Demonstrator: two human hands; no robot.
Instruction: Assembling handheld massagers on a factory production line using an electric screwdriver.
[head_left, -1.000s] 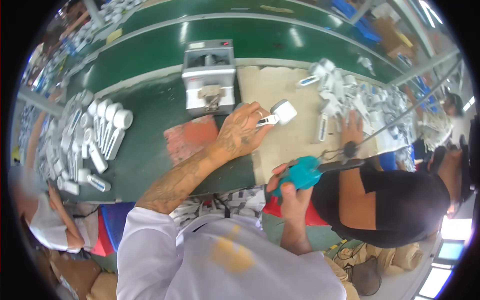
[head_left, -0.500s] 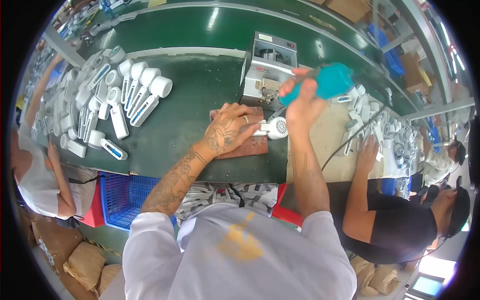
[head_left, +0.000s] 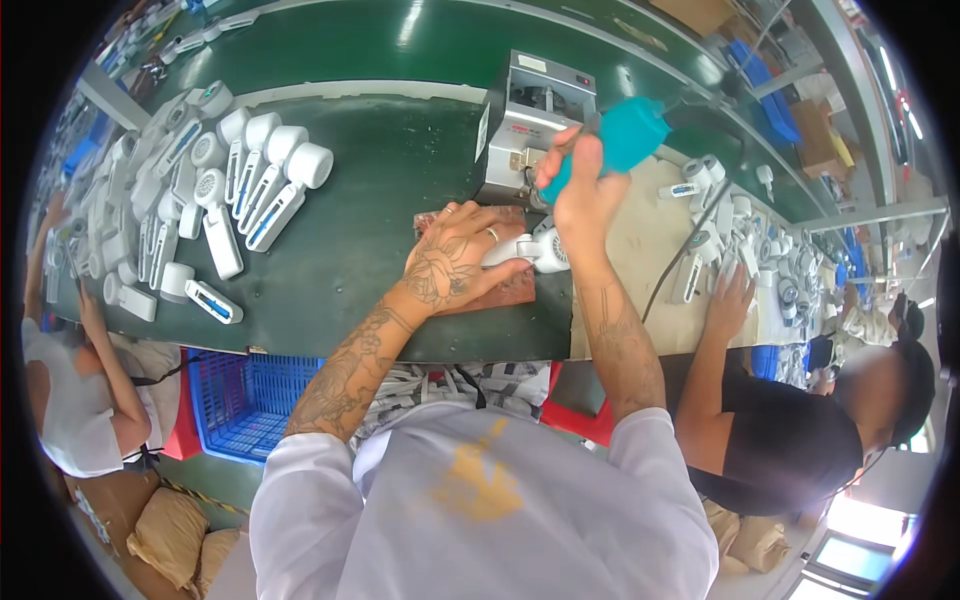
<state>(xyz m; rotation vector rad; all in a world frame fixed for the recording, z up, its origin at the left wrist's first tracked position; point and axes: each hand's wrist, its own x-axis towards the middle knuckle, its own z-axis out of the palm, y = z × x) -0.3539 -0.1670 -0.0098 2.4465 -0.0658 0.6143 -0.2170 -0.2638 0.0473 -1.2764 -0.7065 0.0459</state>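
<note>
My left hand [head_left: 455,255] is closed over a white handheld fan [head_left: 548,252], which lies on a reddish-brown pad [head_left: 512,292]. The fan's round grilled head sticks out to the right of my fingers. In my right hand [head_left: 592,195] is a teal electric screwdriver [head_left: 635,132], slanting from upper right down to the left. Its lower end comes close to the front of a grey metal screw feeder [head_left: 500,160]; my fingers hide the tip, so contact cannot be made out.
Several white handheld fans [head_left: 275,205] are heaped at the left of the green bench. More white parts [head_left: 790,285] lie at the right, beside a co-worker's hand [head_left: 730,305]. A dark cable [head_left: 680,250] crosses the brown sheet. Below the bench edge sits a blue basket [head_left: 245,410].
My right hand has brought the screwdriver left, nearer the screw feeder's front. The left hand stays on the fan, and the whole view has shifted slightly.
</note>
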